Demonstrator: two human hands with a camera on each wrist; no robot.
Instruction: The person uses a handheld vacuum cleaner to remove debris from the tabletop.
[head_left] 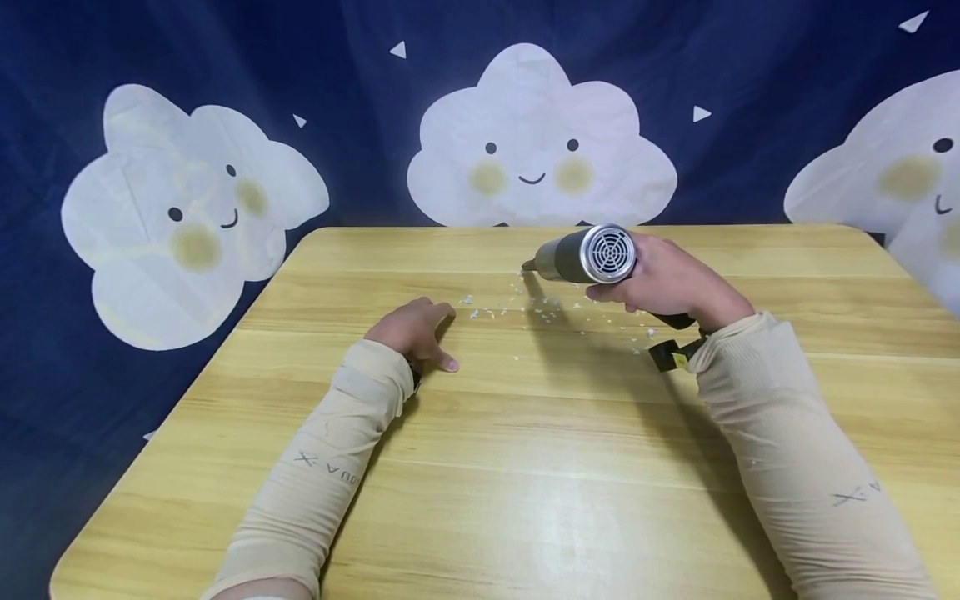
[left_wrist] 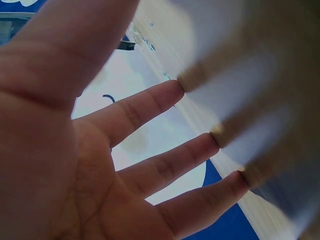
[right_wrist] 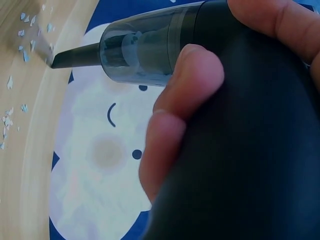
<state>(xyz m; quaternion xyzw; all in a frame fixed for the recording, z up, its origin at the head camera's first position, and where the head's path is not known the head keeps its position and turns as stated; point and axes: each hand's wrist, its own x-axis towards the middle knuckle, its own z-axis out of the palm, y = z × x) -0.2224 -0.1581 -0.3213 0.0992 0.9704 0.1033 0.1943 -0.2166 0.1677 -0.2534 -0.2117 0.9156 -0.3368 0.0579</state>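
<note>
My right hand point(head_left: 667, 279) grips a handheld vacuum cleaner point(head_left: 573, 255) by its dark handle, fingers wrapped round it in the right wrist view. The narrow black nozzle point(right_wrist: 75, 56) points down at the tabletop, its tip right by the scraps. Pale bits show inside the clear dust chamber point(right_wrist: 142, 47). Small pale paper scraps point(head_left: 546, 310) lie scattered between the two hands and below the vacuum. To their left, my left hand point(head_left: 414, 329) rests on the table with fingers spread and holds nothing; its fingertips point(left_wrist: 172, 90) touch the wood.
The light wooden table point(head_left: 510, 467) has rounded corners. Behind its far edge hangs a dark blue curtain point(head_left: 360, 100) printed with white smiling clouds. A black wrist device with a yellow mark point(head_left: 680, 360) sticks out below the right sleeve.
</note>
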